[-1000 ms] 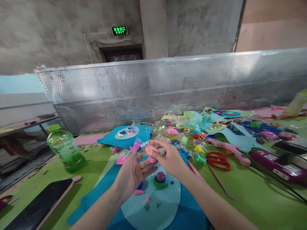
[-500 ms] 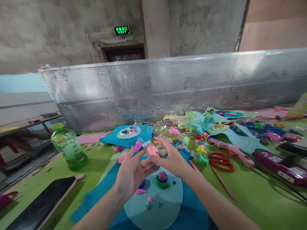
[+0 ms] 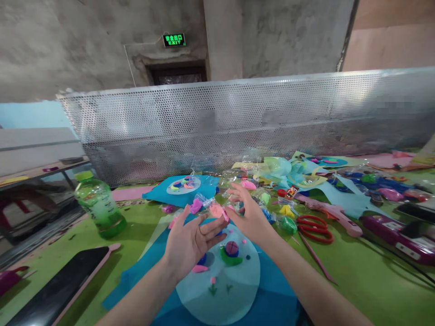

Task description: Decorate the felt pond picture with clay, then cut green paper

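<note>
My left hand is held palm up with its fingers spread. My right hand faces it, fingers stretched out. A small lump of pink clay sits pressed between the fingertips of both hands. Below them lies a blue felt sheet carrying a pale blue circle. On that circle stand a purple clay ball on a green base, a pink clay piece and a tiny clay flower.
A green bottle stands at the left, a dark phone at the near left. Red scissors, a pink tool, bagged clay pieces and a purple power strip lie right. A perforated metal panel closes the back.
Both hands have risen slightly and moved away from me. The right hand went from pinching the pink clay to stretched fingers against it. The view has shifted a little to the left.
</note>
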The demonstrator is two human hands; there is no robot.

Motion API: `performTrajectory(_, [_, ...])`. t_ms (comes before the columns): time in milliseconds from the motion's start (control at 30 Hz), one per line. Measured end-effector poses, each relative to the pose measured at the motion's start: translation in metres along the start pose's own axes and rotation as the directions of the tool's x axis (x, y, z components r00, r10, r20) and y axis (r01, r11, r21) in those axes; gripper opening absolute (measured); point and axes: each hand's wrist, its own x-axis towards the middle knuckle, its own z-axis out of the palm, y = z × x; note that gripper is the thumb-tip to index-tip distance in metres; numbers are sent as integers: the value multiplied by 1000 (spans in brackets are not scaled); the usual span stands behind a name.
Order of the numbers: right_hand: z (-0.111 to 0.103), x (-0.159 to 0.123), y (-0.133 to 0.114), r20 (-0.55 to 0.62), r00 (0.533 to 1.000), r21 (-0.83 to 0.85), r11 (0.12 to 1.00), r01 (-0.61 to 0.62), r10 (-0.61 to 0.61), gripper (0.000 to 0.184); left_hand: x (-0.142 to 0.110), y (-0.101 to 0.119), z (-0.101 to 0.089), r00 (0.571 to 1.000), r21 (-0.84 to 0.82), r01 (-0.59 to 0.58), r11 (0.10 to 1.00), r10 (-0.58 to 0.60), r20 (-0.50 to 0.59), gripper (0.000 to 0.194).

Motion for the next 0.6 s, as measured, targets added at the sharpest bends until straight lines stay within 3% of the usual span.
performTrajectory(300, [3, -8, -3, 33, 996, -146, 986, 83, -79, 74, -2, 1, 0, 997, -50, 8, 999, -5, 78, 39])
performTrajectory(467, [3, -9, -3, 174, 983, -13, 998, -56, 57, 89, -4, 6, 0, 993, -48, -67, 997, 71, 92, 52])
performTrajectory(600, [0, -8, -9, 264, 955, 62, 986, -158, 136, 89, -5, 6, 0, 984, -5, -132, 991, 132, 120, 58])
